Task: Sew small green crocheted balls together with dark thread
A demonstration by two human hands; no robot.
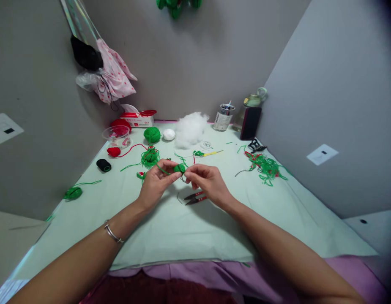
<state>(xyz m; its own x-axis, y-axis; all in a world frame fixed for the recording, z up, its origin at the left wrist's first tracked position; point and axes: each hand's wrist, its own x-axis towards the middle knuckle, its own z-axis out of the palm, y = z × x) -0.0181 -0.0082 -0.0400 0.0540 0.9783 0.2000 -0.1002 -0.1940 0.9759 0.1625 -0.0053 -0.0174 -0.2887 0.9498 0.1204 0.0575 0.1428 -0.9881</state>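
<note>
We're pinching a small, rounded green crochet piece [179, 168] in our left hand's [161, 179] grip, our right fingers [189, 174] narrowly closing beside it, over the worktop's [170, 236] middle.

Worktop [227, 236]: covered with a pale green cloth, lightly creased. Centre: scissors [195, 198] with dark blades and red handles. Right of centre: tangled green and red yarn scraps [265, 167]. Rear centre: white stuffing [192, 128], with a white ball [169, 134] and green yarn ball [152, 134] to its left. Rear right: pen tin [223, 118] and upright dark phone [250, 123]. Left: black spool [103, 165]; nearer the edge, green crocheted piece [73, 193].
</note>
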